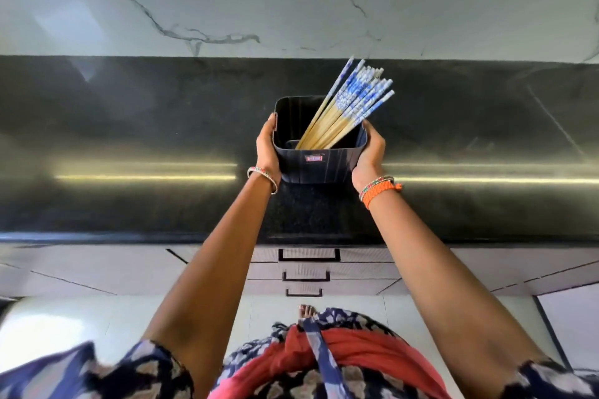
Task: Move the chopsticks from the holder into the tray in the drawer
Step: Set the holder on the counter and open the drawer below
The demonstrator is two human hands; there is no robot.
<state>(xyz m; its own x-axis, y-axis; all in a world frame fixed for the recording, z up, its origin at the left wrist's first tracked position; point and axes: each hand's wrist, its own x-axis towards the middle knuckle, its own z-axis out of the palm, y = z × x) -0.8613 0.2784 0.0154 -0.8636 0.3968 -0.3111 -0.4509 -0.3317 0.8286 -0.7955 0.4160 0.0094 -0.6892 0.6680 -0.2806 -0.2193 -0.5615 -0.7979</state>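
Black granite counter (129, 126) carried the dark square holder (316, 163); your left hand (267, 147) and right hand (370, 152) clasped its sides, fingers pressed together against the walls. Blue-patterned bamboo chopsticks (350, 107) leaned rightward inside. Small red-bordered label (313, 158) on front wall, unreadable. Drawers (308, 266) below were closed.

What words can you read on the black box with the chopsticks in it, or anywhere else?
Small red and blue label on the front of the holder: there is lettering on it, but it is too small and blurred to read.
Chopsticks: blue and white pattern only, no words.
Countertop and drawers: no writing to be seen.
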